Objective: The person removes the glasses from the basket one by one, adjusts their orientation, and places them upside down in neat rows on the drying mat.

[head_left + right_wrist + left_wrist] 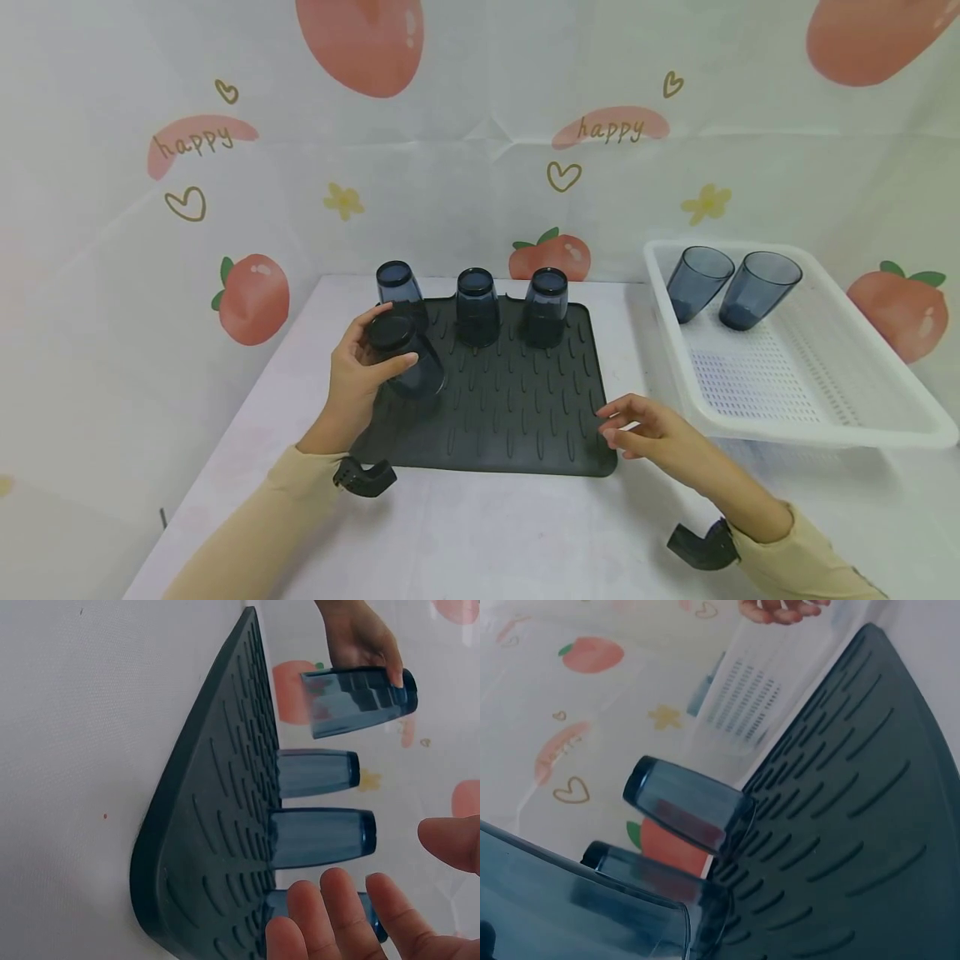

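Observation:
My left hand [352,387] holds a dark blue drinking glass [422,371] upside down, thumb on one side and fingers on the other, close to its base. In the right wrist view this glass [356,703] is raised off the black ridged drying mat [495,425], its rim apart from it. Three matching glasses stand inverted along the mat's back edge: a left one [397,285], a middle one [477,310] and a right one [545,310]. By the mat's right front corner hovers my right hand [645,429], fingers loosely bent, nothing in them.
To the right sits a white perforated plastic basket [810,433]. Two more blue glasses, one [699,283] beside the other [759,290], lean mouth up at its back left. A patterned sheet [465,183] hangs behind the white tabletop [510,533].

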### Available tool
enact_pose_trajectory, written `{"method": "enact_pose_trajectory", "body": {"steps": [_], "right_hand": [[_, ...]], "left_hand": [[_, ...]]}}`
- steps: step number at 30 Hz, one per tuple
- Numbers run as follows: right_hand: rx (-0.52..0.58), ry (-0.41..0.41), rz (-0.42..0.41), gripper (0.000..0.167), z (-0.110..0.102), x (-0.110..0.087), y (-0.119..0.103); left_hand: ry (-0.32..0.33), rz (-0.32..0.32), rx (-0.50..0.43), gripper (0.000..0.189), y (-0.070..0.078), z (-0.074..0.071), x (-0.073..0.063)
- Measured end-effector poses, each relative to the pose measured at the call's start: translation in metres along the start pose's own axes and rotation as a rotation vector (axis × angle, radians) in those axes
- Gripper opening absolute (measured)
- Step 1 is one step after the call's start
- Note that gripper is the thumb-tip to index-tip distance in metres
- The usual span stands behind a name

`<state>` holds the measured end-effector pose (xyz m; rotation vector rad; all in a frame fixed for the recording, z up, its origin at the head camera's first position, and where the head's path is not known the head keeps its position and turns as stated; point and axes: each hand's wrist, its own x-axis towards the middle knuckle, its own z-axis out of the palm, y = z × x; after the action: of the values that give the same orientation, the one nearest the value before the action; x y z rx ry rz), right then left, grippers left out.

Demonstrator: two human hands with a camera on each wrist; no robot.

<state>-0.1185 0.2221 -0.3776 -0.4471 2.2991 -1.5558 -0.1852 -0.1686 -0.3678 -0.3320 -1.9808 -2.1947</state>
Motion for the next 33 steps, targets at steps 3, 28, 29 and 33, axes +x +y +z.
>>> {"method": "enact_pose_trajectory", "body": {"steps": [3,28,29,33], "right_hand": [[-0.003,-0.001,-0.001,0.036,0.0,0.0,0.0],[-0.007,0.001,0.013,0.036,0.001,0.0,0.0],[-0.008,0.001,0.014,0.036,0.001,0.0,0.0],[-0.01,0.0,0.003,0.035,0.0,-0.001,0.0]], "left_hand": [[0.025,-0.002,0.017,0.075,-0.002,-0.007,0.0],[0.139,-0.026,0.083,0.072,-0.017,-0.031,-0.002],[0.142,-0.029,0.088,0.072,-0.017,-0.032,-0.002],[0.141,-0.039,0.101,0.073,-0.019,-0.034,-0.002]]}}
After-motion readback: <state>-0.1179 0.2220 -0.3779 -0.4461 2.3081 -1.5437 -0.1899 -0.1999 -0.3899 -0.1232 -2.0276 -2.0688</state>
